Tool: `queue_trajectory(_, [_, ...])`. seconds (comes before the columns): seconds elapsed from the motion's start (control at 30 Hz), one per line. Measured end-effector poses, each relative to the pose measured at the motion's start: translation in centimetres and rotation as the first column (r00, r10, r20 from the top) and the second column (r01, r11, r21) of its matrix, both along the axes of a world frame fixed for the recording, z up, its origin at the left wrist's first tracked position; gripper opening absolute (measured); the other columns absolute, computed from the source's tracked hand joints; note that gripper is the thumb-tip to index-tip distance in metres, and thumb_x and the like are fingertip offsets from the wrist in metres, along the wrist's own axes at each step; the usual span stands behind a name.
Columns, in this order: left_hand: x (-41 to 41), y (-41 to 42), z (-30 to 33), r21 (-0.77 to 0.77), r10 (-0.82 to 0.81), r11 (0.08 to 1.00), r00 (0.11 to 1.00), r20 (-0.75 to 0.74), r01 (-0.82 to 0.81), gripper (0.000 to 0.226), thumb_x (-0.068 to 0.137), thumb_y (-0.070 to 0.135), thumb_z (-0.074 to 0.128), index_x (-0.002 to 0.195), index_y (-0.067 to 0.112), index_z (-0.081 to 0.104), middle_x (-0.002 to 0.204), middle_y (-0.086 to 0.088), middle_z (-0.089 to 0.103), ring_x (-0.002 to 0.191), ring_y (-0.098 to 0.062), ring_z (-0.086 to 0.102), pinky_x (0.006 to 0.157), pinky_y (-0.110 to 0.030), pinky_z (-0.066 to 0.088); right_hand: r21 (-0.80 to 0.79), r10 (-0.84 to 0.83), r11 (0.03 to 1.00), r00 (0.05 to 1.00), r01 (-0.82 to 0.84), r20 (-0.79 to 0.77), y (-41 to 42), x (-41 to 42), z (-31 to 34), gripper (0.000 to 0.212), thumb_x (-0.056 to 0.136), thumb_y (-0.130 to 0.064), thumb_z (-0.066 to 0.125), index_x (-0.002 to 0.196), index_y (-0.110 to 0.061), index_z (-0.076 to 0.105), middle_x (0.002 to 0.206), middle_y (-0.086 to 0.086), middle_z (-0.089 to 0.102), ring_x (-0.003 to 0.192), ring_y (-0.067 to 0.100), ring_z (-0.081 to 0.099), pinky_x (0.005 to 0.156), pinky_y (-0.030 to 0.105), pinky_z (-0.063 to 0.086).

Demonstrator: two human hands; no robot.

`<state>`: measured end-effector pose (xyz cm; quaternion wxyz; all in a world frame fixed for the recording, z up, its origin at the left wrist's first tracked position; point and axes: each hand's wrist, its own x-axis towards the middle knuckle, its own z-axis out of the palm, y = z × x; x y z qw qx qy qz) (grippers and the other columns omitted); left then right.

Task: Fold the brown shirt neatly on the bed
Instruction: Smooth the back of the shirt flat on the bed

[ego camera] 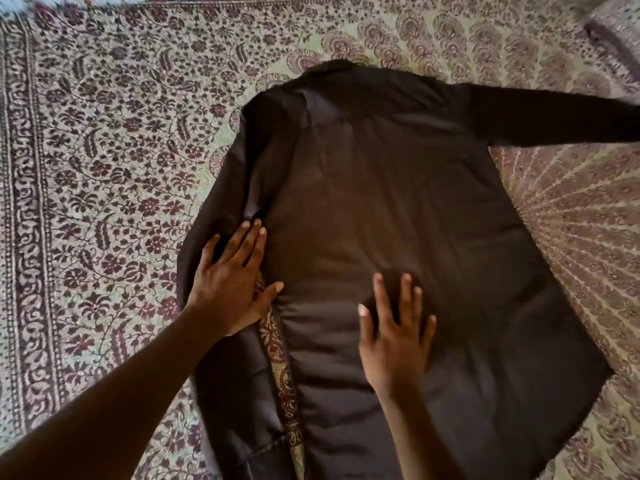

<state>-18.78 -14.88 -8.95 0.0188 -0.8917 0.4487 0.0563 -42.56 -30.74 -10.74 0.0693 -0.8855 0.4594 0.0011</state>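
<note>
Brown cloth lay under both of my hands. My left hand (230, 278) was flat with straight fingers, pressing the sleeve (221, 358) that ran down the shirt's side at about eight o'clock in the view. My right hand (394, 330) was spread flat as well, palm down on the lower back panel near six o'clock; neither hand gripped anything.

The brown shirt (391, 216) lay spread on the bed, collar toward twelve o'clock, hem toward five. Its other sleeve (554, 119) stretched out flat toward two o'clock. Between the near sleeve and the body, a thin strip of bedspread showed through.

I judged the job barely begun: the shirt was laid out and being smoothed, one sleeve brought alongside the body, while the far sleeve, both side folds and the hem fold were not yet done.

The bedspread (104, 174) was a busy floral print with a dark border at nine o'clock. Nothing more of the room showed.
</note>
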Motion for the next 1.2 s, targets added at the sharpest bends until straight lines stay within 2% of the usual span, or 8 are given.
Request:
queue_trajectory(0.17, [2.2,-2.6,2.3,-0.137,0.029,0.990,0.993,0.113,-0.013,0.066,0.098,0.048,0.043,0.150,0.008,0.047,0.162,-0.009,0.041,0.147,-0.027,0.041,0.106,-0.055,0.029,-0.022,-0.185,0.982,0.980,0.187,0.068,-3.4,0.3,1.8,0.068,0.101,-0.056,0.033,0.160,-0.022,0.038,0.168,0.023,0.022,0.154,0.044,0.020,0.117,0.068,0.025])
queue_trajectory(0.43, [6.4,-3.6,-0.3,-0.066,0.098,0.993,0.994,0.048,-0.095,0.085,0.096,0.064,0.032,0.163,0.013,0.021,0.173,-0.002,0.009,0.160,-0.020,0.011,0.122,-0.056,0.016,0.070,0.454,0.885,0.887,-0.459,0.079,-2.3,14.8,0.9,0.059,0.106,-0.056,0.031,0.162,-0.043,0.019,0.174,0.004,0.003,0.161,0.028,-0.001,0.126,0.060,0.008])
queue_trajectory(0.57, [5.7,-3.8,-1.4,-0.102,0.172,0.979,0.984,-0.048,-0.177,0.083,0.096,0.062,0.032,0.164,0.017,0.016,0.174,0.004,0.007,0.160,-0.018,0.011,0.122,-0.057,0.017,0.006,0.123,0.992,0.992,-0.123,-0.017,-6.6,9.8,-0.4,0.062,0.101,-0.071,0.029,0.159,-0.053,0.017,0.174,-0.003,0.008,0.160,0.025,0.012,0.124,0.062,0.017])
queue_trajectory(0.73, [6.6,-4.2,-1.4,-0.132,0.168,0.976,0.983,-0.070,-0.176,0.081,0.096,0.057,0.035,0.164,0.017,0.018,0.173,0.004,0.009,0.159,-0.018,0.017,0.121,-0.055,0.021,0.027,-0.113,0.993,0.993,0.113,-0.033,-8.9,8.7,0.8,0.077,0.097,-0.077,0.021,0.163,-0.039,0.017,0.173,0.014,0.010,0.157,0.043,0.010,0.118,0.071,0.023])
queue_trajectory(0.83, [6.7,-4.4,-1.4,-0.141,0.168,0.974,0.984,-0.065,-0.176,0.079,0.096,0.054,0.037,0.163,0.015,0.021,0.173,0.003,0.012,0.158,-0.019,0.020,0.120,-0.055,0.022,0.013,0.272,0.962,0.962,-0.272,0.030,-8.7,14.8,1.1,0.073,0.102,-0.065,0.031,0.165,-0.030,0.020,0.174,0.008,0.001,0.160,0.034,0.000,0.124,0.063,0.011])
queue_trajectory(1.0, [7.1,-4.2,-1.6,-0.126,0.154,0.979,0.987,-0.047,-0.159,0.079,0.096,0.052,0.039,0.163,0.014,0.021,0.173,0.000,0.014,0.157,-0.021,0.023,0.120,-0.055,0.023,0.054,0.748,0.658,0.660,-0.751,0.064,-7.6,24.5,0.1,0.061,0.106,-0.054,0.035,0.163,-0.039,0.020,0.174,-0.001,0.001,0.161,0.023,-0.001,0.124,0.060,0.016])
queue_trajectory(1.1, [6.9,-4.1,-1.6,-0.118,0.156,0.980,0.986,-0.058,-0.161,0.081,0.095,0.052,0.042,0.163,0.014,0.022,0.173,0.000,0.014,0.157,-0.023,0.024,0.119,-0.055,0.025,-0.017,0.640,0.768,0.768,-0.640,0.018,-11.2,25.1,-1.0,0.060,0.102,-0.067,0.035,0.159,-0.050,0.025,0.174,-0.004,0.009,0.160,0.022,0.010,0.123,0.061,0.017])
queue_trajectory(1.2, [7.0,-4.2,-1.5,-0.124,0.160,0.978,0.985,-0.072,-0.168,0.082,0.094,0.053,0.044,0.163,0.015,0.023,0.173,0.001,0.014,0.157,-0.023,0.023,0.119,-0.054,0.027,-0.022,0.264,0.964,0.964,-0.264,-0.016,-16.6,23.3,-1.0,0.068,0.097,-0.078,0.027,0.159,-0.053,0.018,0.174,-0.003,0.008,0.160,0.028,0.009,0.121,0.067,0.017])
